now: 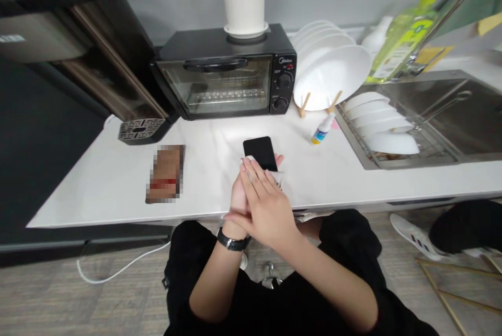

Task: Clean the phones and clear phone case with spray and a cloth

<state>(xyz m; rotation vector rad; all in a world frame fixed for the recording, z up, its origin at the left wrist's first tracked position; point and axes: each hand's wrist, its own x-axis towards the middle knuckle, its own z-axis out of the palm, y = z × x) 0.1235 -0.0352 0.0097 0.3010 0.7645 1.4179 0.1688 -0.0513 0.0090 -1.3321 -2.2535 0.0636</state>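
Note:
A black smartphone [261,153] stands tilted at the front of the white counter, its lower end hidden by my hands. My left hand [238,197], with a black wristwatch [233,242] on its wrist, holds the phone from below. My right hand [264,205] crosses over it, fingers spread against the phone's lower end. A white cloth or tissue [280,179] shows at the phone's edge between my fingers, mostly hidden. A small spray bottle [322,130] with a blue label stands on the counter beyond the phone.
On the white counter [98,194] lies a flat brown object [165,174], pixelated and unreadable. Behind stand a black toaster oven [223,74] and white plates in racks [331,71]. A steel sink [435,116] lies to the right. A white-shoed foot [415,236] rests on the floor.

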